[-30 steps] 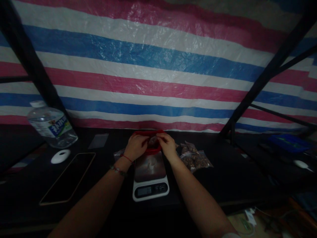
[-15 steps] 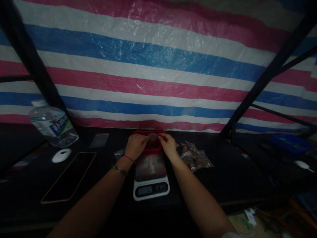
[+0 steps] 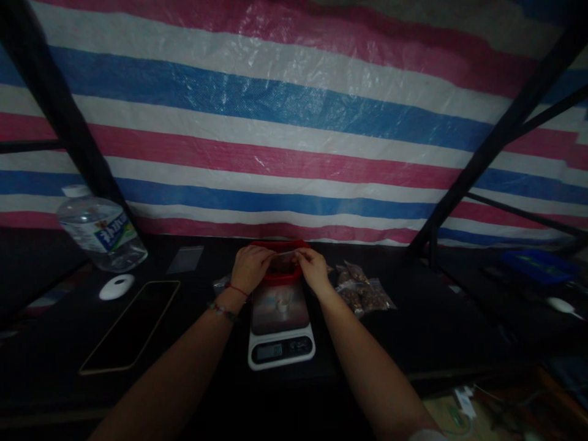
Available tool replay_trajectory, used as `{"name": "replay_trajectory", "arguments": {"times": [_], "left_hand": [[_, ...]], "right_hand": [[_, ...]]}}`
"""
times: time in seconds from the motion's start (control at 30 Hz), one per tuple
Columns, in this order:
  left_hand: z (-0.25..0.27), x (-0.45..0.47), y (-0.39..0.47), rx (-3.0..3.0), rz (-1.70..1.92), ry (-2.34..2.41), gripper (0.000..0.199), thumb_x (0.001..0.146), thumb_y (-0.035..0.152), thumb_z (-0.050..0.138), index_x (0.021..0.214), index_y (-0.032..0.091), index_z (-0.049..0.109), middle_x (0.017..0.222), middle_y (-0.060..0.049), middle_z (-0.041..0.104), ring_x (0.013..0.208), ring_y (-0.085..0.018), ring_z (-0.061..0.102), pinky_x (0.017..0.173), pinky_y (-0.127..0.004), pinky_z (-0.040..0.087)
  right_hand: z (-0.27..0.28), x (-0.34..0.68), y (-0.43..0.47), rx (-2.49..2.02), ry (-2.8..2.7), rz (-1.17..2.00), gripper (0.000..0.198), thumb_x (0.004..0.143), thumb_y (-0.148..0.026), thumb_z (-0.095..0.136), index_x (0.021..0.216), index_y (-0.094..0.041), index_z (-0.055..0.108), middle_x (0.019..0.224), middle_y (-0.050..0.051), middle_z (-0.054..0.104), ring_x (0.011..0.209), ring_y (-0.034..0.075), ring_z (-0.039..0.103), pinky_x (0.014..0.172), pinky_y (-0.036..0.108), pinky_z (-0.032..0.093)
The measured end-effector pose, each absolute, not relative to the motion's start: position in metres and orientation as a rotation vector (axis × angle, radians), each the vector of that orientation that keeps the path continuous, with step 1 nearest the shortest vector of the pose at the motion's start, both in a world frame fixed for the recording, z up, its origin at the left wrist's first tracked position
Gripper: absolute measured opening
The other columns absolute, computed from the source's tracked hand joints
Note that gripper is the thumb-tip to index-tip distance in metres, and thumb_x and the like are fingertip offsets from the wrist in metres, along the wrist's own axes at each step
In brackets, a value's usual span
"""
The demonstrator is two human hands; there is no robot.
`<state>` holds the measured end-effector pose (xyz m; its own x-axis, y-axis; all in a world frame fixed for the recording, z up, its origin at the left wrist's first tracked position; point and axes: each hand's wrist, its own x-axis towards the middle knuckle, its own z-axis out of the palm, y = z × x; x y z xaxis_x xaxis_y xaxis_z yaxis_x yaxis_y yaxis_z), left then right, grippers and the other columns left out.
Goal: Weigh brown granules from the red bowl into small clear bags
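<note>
My left hand (image 3: 248, 267) and my right hand (image 3: 313, 268) both pinch the top edge of a small clear plastic bag (image 3: 283, 263), held between them. The bag hangs over a red bowl (image 3: 281, 277) at the far end of a white kitchen scale (image 3: 280, 327). The scale's steel plate is bare and its display faces me. What the bag holds is too dark to make out.
Several filled clear bags (image 3: 361, 291) lie right of the scale. An empty flat bag (image 3: 185, 260), a phone (image 3: 130, 326), a white round puck (image 3: 117, 286) and a tilted water bottle (image 3: 99, 229) are on the left. A striped tarp hangs behind; black frame bars slant at both sides.
Both hands stay on the bag above the red bowl; they have drawn slightly apart along its top edge. The view has shifted a little.
</note>
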<state>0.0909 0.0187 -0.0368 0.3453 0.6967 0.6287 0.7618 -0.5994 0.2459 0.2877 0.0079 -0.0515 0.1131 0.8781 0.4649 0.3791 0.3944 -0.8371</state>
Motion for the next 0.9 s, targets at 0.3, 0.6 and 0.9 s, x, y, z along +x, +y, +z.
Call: {"name": "replay_trajectory", "arguments": {"times": [0.3, 0.6, 0.9], "left_hand": [[-0.035, 0.093, 0.016, -2.482, -1.14, -1.358, 0.021, 0.087, 0.026, 0.051, 0.091, 0.021, 0.071, 0.095, -0.007, 0.071, 0.091, -0.023, 0.06, 0.087, -0.041, 0.042], [-0.035, 0.095, 0.014, -2.43, -1.273, -1.362, 0.031, 0.089, 0.032, 0.048, 0.113, 0.021, 0.062, 0.108, -0.009, 0.067, 0.102, -0.024, 0.058, 0.093, -0.041, 0.042], [-0.037, 0.093, 0.017, -2.441, -1.227, -1.398, 0.033, 0.09, 0.032, 0.044, 0.117, 0.019, 0.058, 0.112, -0.009, 0.065, 0.106, -0.024, 0.057, 0.095, -0.04, 0.042]], "right_hand": [[-0.046, 0.282, 0.001, -1.222, -1.445, 0.563, 0.017, 0.073, -0.035, 0.063, 0.081, -0.021, 0.07, 0.072, 0.003, 0.07, 0.066, 0.019, 0.064, 0.065, 0.03, 0.049], [-0.041, 0.285, -0.003, -1.258, -1.467, 0.461, 0.019, 0.078, -0.037, 0.058, 0.078, -0.022, 0.071, 0.068, 0.001, 0.07, 0.064, 0.018, 0.063, 0.063, 0.029, 0.047], [-0.046, 0.288, 0.0, -1.327, -1.558, 0.338, 0.02, 0.081, -0.038, 0.058, 0.077, -0.024, 0.072, 0.066, 0.002, 0.068, 0.062, 0.019, 0.061, 0.063, 0.029, 0.043]]}}
